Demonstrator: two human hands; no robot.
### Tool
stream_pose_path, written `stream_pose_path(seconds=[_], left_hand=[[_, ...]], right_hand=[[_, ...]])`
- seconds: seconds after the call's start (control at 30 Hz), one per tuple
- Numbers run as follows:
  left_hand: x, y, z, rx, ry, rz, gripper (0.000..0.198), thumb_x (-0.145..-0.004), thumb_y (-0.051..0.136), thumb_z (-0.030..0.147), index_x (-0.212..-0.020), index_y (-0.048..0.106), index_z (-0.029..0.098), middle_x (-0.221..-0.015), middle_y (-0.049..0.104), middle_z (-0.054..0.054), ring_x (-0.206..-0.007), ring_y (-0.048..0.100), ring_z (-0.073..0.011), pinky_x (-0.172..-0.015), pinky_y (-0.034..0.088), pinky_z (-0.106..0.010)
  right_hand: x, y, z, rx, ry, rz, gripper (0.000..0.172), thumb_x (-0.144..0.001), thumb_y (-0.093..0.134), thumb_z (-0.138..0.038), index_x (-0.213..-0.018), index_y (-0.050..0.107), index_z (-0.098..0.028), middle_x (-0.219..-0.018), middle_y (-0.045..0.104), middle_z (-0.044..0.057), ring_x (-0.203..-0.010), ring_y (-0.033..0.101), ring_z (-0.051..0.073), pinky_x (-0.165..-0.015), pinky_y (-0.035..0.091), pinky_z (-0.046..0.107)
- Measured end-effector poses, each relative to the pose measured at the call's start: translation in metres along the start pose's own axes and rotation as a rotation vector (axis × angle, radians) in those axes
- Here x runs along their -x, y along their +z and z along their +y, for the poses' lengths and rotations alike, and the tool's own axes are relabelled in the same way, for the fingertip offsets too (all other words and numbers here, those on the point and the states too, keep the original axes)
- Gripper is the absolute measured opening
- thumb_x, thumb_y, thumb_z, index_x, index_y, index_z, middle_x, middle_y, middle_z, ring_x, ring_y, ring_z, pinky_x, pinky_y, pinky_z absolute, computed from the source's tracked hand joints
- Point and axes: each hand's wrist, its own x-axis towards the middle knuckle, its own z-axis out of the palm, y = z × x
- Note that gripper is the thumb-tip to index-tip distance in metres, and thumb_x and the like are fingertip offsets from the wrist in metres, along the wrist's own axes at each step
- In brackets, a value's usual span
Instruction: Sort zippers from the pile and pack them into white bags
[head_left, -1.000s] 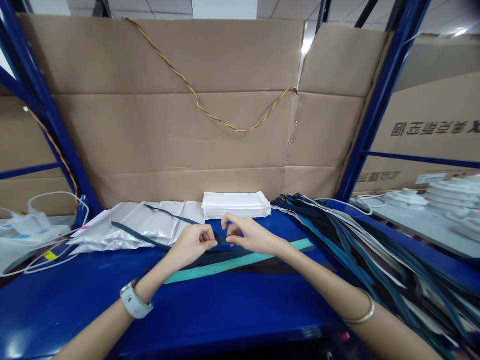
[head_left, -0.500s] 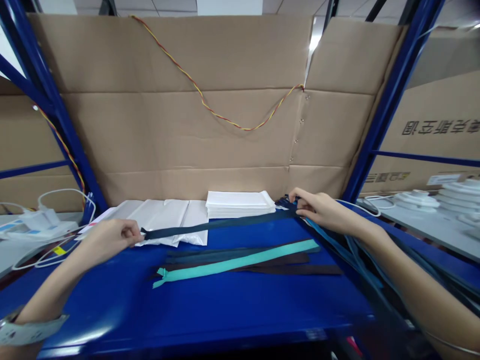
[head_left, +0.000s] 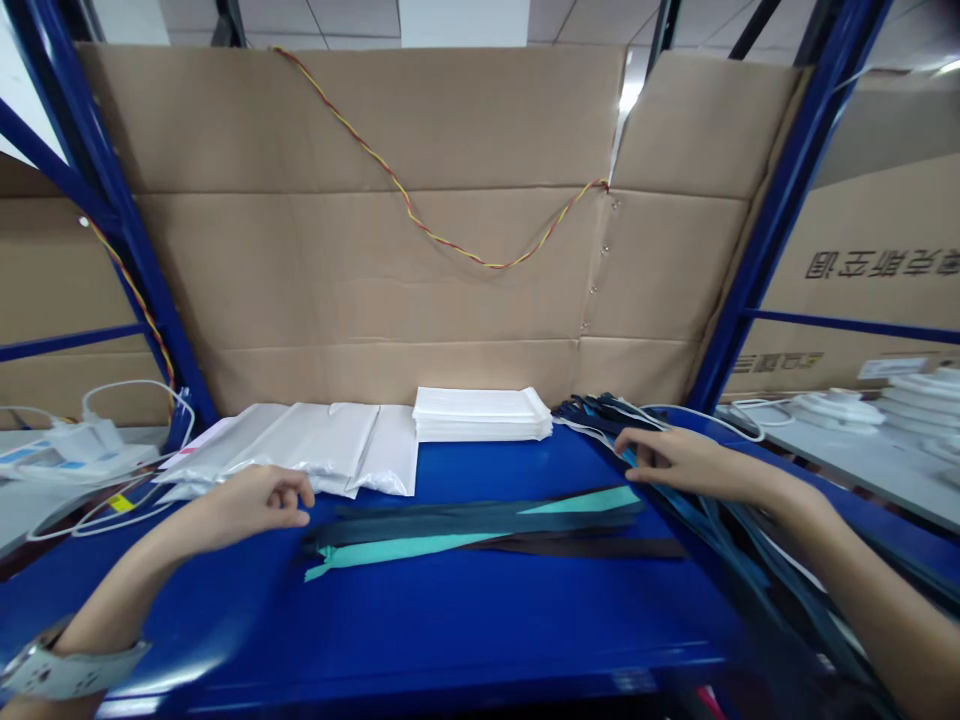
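A long dark blue strip (head_left: pixel 465 518) lies flat on the blue shelf (head_left: pixel 450 630), on top of a turquoise strip (head_left: pixel 375 550) and a dark brown strip (head_left: pixel 600 548). My left hand (head_left: pixel 251 505) hovers just left of the strips' left ends, fingers loosely curled and apart, holding nothing. My right hand (head_left: pixel 675 460) reaches to the right ends, fingers stretched out flat on a thick bundle of dark and blue strips (head_left: pixel 720 530) that runs along the right side. A watch (head_left: pixel 67 668) is on my left wrist.
A stack of white sheets (head_left: pixel 480 413) and clear plastic bags (head_left: pixel 300 450) lie at the back. Cardboard (head_left: pixel 375 280) with a red-yellow wire (head_left: pixel 450 245) walls the rear. Blue rack posts (head_left: pixel 772 200) stand either side. White cables and parts (head_left: pixel 67 450) sit at left.
Both hands held the dark blue strip stretched above the shelf; it now lies on the other strips. My left hand has let go, and my right hand has moved onto the bundle.
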Motion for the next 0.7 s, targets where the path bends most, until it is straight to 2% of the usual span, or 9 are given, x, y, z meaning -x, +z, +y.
stream_pose_path(seconds=[0.1,0.2,0.3,0.37,0.43,0.57,0.7], left_hand=[[-0.01,-0.011,0.017,-0.035,0.012,0.136,0.029,-0.074,0.051,0.043,-0.084,0.065,0.02,-0.069,0.064,-0.003,-0.064,0.056,-0.017,-0.06,0.036,-0.025],[-0.028,-0.016,0.05,-0.084,0.062,0.271,0.028,-0.078,0.048,0.042,-0.082,0.064,0.02,-0.071,0.064,-0.003,-0.065,0.057,-0.0165,-0.062,0.036,-0.025],[-0.047,-0.008,0.082,-0.07,0.125,0.359,0.025,-0.081,0.046,0.041,-0.08,0.062,0.02,-0.069,0.064,-0.001,-0.063,0.056,-0.015,-0.06,0.035,-0.024],[-0.058,0.003,0.093,-0.049,0.16,0.383,0.024,-0.082,0.046,0.04,-0.078,0.061,0.021,-0.068,0.063,0.0,-0.062,0.056,-0.0146,-0.059,0.035,-0.024],[-0.066,0.016,0.093,-0.051,0.162,0.406,0.024,-0.082,0.045,0.039,-0.076,0.06,0.02,-0.067,0.063,0.0,-0.061,0.055,-0.0146,-0.058,0.034,-0.024],[-0.077,0.035,0.077,-0.067,0.131,0.42,0.025,-0.083,0.044,0.037,-0.075,0.06,0.02,-0.064,0.061,0.0,-0.058,0.053,-0.0149,-0.058,0.034,-0.025],[-0.083,0.04,0.064,-0.022,0.161,0.404,0.026,-0.084,0.044,0.034,-0.076,0.063,0.019,-0.067,0.064,-0.002,-0.063,0.056,-0.0162,-0.063,0.037,-0.026]], right_hand=[[-0.024,-0.009,0.024,0.157,0.132,0.121,0.033,-0.079,0.053,-0.039,-0.107,0.056,-0.021,-0.082,0.064,0.008,-0.073,0.061,0.022,-0.064,0.04,0.029],[-0.056,-0.009,0.042,0.287,0.3,0.191,0.034,-0.078,0.057,-0.033,-0.108,0.058,-0.017,-0.089,0.064,0.013,-0.081,0.062,0.026,-0.067,0.04,0.031],[-0.082,0.003,0.049,0.299,0.37,0.23,0.025,-0.078,0.057,-0.029,-0.1,0.062,-0.017,-0.091,0.064,0.013,-0.085,0.061,0.026,-0.068,0.04,0.03],[-0.093,0.015,0.05,0.288,0.377,0.253,0.02,-0.08,0.055,-0.029,-0.092,0.064,-0.017,-0.09,0.065,0.012,-0.085,0.061,0.024,-0.067,0.04,0.028],[-0.098,0.028,0.052,0.287,0.379,0.282,0.019,-0.082,0.053,-0.03,-0.09,0.065,-0.018,-0.09,0.065,0.011,-0.087,0.061,0.022,-0.068,0.04,0.027],[-0.103,0.046,0.059,0.318,0.387,0.393,0.022,-0.081,0.055,-0.025,-0.1,0.063,-0.018,-0.104,0.06,0.014,-0.1,0.054,0.024,-0.08,0.038,0.03],[-0.107,0.055,0.068,0.336,0.402,0.471,0.016,-0.079,0.055,-0.02,-0.087,0.067,-0.015,-0.104,0.06,0.017,-0.104,0.05,0.027,-0.085,0.034,0.035]])
